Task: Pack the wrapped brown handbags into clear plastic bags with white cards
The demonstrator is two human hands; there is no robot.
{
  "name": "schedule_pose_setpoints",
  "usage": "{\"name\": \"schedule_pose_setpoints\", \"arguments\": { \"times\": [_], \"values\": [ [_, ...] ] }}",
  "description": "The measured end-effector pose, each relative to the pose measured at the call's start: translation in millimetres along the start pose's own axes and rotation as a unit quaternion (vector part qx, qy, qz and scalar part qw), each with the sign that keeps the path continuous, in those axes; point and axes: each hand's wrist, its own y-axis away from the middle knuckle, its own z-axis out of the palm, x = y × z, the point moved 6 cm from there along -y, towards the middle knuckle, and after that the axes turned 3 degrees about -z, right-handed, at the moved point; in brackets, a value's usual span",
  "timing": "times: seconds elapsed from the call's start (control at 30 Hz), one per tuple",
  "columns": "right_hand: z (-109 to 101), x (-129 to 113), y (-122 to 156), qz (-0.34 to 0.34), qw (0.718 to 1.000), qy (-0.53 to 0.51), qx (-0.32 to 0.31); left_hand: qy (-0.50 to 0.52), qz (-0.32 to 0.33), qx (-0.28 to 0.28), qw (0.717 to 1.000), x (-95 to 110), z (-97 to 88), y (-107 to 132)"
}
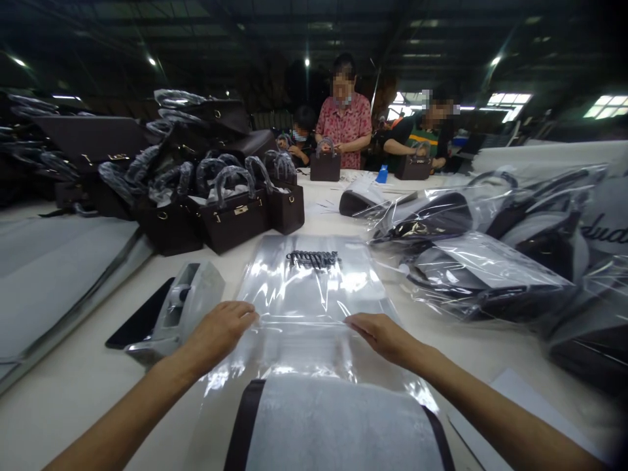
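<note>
Here, left hand (223, 332) and right hand (385, 335), each grip pinching a clear plastic bag (314, 297), tape dispenser (190, 302) left of that bag, wrapped handbags (490, 268) to its right

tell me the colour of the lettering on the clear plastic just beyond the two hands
The lettering is black, seen best in the head view.

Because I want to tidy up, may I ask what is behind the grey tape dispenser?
A flat black object shows behind and left of the tape dispenser, near your left hand. The dispenser hides its right part; whether it reaches underneath cannot be seen.
</note>
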Motion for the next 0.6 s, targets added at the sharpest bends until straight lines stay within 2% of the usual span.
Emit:
{"name": "schedule_pose_setpoints", "arguments": {
  "times": [0.1, 0.27, 0.33, 0.4, 0.5, 0.6],
  "values": [
    [10.7, 12.1, 6.8, 0.054, 0.996, -0.072, -0.028, -0.008, 0.025, -0.073, 0.997, 6.8, 7.4, 5.4],
    [15.9, 27.8, 5.6, 0.154, 0.979, -0.134, 0.014, -0.063, -0.026, -0.113, 0.991, 8.8, -5.3, -3.3],
    [14.2, 28.6, 6.9, 0.172, 0.976, -0.137, 0.014, -0.054, -0.043, -0.144, 0.987, 4.4, -7.4, -5.1],
    [12.5, 24.2, 8.8, 0.161, 0.976, -0.146, -0.001, -0.042, -0.062, -0.184, 0.98, -1.6, -7.0, -4.4],
    [11.0, 15.7, 11.8, 0.14, 0.975, -0.174, -0.009, 0.02, -0.081, -0.229, 0.97, -3.1, -9.4, -4.5],
    [9.0, 15.5, 12.7, 0.176, 0.965, -0.191, 0.044, 0.171, -0.048, -0.223, 0.958, 21.1, -20.9, -16.9]
  ]
}}
